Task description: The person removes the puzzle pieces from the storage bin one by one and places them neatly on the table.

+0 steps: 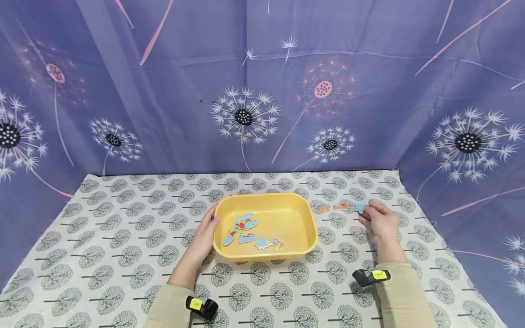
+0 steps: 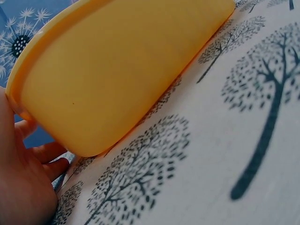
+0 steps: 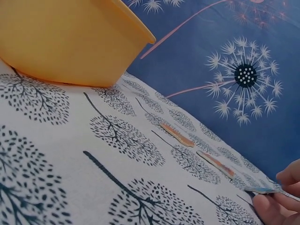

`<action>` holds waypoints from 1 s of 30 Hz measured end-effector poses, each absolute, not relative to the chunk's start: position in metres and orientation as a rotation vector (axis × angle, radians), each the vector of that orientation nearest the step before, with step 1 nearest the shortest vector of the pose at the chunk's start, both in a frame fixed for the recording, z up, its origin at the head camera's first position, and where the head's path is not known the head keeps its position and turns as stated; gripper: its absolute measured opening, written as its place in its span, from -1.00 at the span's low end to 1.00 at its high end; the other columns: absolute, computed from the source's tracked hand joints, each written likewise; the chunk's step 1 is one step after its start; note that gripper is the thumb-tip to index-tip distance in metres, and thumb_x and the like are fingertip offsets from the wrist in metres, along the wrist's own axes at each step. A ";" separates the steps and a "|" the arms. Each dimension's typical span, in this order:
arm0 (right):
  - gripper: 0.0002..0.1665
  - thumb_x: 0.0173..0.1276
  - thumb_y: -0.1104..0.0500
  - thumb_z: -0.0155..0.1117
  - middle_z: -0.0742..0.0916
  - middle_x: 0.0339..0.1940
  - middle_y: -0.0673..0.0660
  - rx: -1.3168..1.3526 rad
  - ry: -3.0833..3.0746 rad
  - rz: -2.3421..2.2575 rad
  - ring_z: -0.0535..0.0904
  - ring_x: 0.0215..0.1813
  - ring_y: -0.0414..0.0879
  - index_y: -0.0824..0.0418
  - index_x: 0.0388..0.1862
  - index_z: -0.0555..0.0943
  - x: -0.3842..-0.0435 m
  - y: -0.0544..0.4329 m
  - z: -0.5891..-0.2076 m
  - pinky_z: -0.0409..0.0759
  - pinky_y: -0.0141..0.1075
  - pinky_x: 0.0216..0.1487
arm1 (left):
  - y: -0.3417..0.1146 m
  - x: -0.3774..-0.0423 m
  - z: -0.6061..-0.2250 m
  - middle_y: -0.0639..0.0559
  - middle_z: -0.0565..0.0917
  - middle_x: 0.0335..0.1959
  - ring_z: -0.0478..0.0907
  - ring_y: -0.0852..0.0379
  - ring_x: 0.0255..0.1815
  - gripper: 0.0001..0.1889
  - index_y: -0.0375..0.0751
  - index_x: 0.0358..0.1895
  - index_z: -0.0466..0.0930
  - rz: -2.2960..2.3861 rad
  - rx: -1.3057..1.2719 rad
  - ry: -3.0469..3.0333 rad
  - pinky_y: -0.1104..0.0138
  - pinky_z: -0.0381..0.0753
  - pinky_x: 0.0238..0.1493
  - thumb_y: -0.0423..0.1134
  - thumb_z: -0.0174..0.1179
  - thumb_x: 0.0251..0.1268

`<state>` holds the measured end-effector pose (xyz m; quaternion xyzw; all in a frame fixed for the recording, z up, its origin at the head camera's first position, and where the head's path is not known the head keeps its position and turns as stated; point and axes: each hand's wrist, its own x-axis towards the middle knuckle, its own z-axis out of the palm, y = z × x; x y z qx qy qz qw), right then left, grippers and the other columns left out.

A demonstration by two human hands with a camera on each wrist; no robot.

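Observation:
My left hand (image 1: pixel 205 234) holds the left end of a yellow plastic basin (image 1: pixel 266 257), thumb at the rim and fingers against the outer wall, as the left wrist view shows. Several flat, mostly light blue cut-out pieces (image 1: pixel 247 238) with coloured prints lie inside, some overlapping, toward the basin's left and front. To the right of the basin, my right hand (image 1: pixel 382 222) pinches a light blue piece (image 1: pixel 360 207) between thumb and fingers, low over the cloth. Left of that piece, two orange pieces (image 1: pixel 341 206) lie in a row on the cloth.
A white cloth (image 1: pixel 135 255) printed with grey trees covers the table. Behind it and at the sides hangs a purple-blue curtain (image 1: pixel 184 114) with dandelion prints. Each wrist wears a black camera band (image 1: pixel 202 308).

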<state>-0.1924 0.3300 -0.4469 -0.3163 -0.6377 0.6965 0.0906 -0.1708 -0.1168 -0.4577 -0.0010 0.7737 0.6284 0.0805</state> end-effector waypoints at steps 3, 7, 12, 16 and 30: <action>-0.39 0.39 0.21 0.11 0.62 -0.30 -0.07 -0.929 -1.908 2.087 0.62 -0.30 -0.31 0.31 0.39 0.28 -0.191 0.330 -0.443 0.69 -0.46 -0.15 | -0.116 -0.170 -0.458 -0.03 0.04 0.53 0.07 -0.11 0.50 -0.45 0.13 0.50 -0.05 1.875 -0.014 2.311 0.03 0.07 0.49 0.03 -0.27 0.52; -0.36 0.41 0.12 0.11 0.58 0.01 0.04 -0.925 -1.950 2.075 0.60 -0.03 -0.19 0.26 0.41 0.25 -0.190 0.330 -0.440 0.64 -0.46 -0.02 | -0.117 -0.170 -0.459 -0.01 0.06 0.53 0.04 -0.09 0.51 -0.45 0.17 0.50 -0.04 1.852 -0.026 2.326 0.01 0.05 0.50 0.05 -0.27 0.50; -0.35 0.43 0.03 0.06 0.38 0.39 0.21 -0.921 -2.023 1.987 0.36 0.39 0.00 0.25 0.42 0.24 -0.191 0.329 -0.439 0.48 -0.37 0.26 | -0.118 -0.171 -0.460 -0.01 0.06 0.53 0.03 -0.10 0.51 -0.44 0.15 0.50 -0.04 1.850 -0.018 2.330 -0.01 0.02 0.50 0.05 -0.26 0.50; -0.33 0.45 0.01 0.02 0.29 0.46 0.25 -0.892 -2.029 1.979 0.25 0.46 0.05 0.28 0.43 0.19 -0.191 0.328 -0.436 0.38 -0.28 0.38 | -0.118 -0.171 -0.458 -0.03 0.06 0.53 0.06 -0.12 0.50 -0.45 0.14 0.50 -0.04 1.858 -0.024 2.319 -0.01 0.06 0.49 0.04 -0.26 0.51; -0.39 0.46 0.07 0.03 0.65 -0.14 -0.17 -0.519 -2.104 2.074 0.62 -0.11 -0.39 0.39 0.35 0.25 -0.178 0.324 -0.416 0.59 -0.50 0.05 | -0.119 -0.170 -0.461 0.03 0.02 0.54 -0.05 -0.15 0.53 -0.43 0.19 0.50 -0.06 1.834 -0.044 2.336 -0.16 -0.08 0.47 0.08 -0.25 0.49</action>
